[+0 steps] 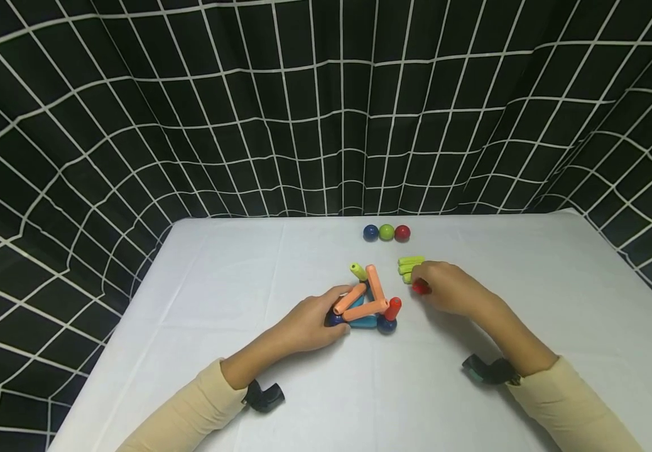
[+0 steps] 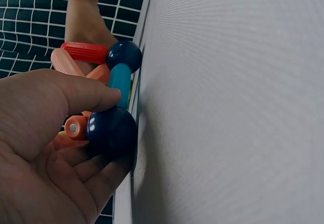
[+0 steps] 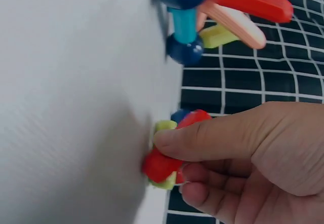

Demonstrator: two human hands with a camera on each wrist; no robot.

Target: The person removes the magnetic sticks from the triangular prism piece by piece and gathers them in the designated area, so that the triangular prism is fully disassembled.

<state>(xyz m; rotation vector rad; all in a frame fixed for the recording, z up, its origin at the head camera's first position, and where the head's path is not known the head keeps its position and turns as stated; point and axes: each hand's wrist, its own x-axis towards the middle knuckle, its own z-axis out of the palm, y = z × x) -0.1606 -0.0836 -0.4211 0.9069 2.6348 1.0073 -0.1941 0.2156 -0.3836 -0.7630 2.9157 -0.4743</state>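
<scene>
A small frame of magnetic sticks and balls stands on the white table. Its dark blue balls [image 1: 387, 325] are joined low down by teal sticks [image 1: 363, 322]. Orange sticks [image 1: 367, 310] lie across the top, a red stick [image 1: 394, 308] slants up from the right corner, and a yellow-green stick [image 1: 358, 271] rises at the back. My left hand [image 1: 313, 323] grips the left corner ball [image 2: 112, 131] between thumb and fingers. To the right, my right hand [image 1: 447, 287] pinches a loose red stick [image 3: 159, 165] beside several yellow-green sticks [image 1: 411, 260]; its fingers partly hide them.
Behind the frame, a blue ball [image 1: 370, 233], a green ball [image 1: 386, 232] and a red ball [image 1: 402, 233] sit in a row. A black cloth with white grid lines [image 1: 326, 125] hangs around the far and side edges of the table [image 1: 235, 251].
</scene>
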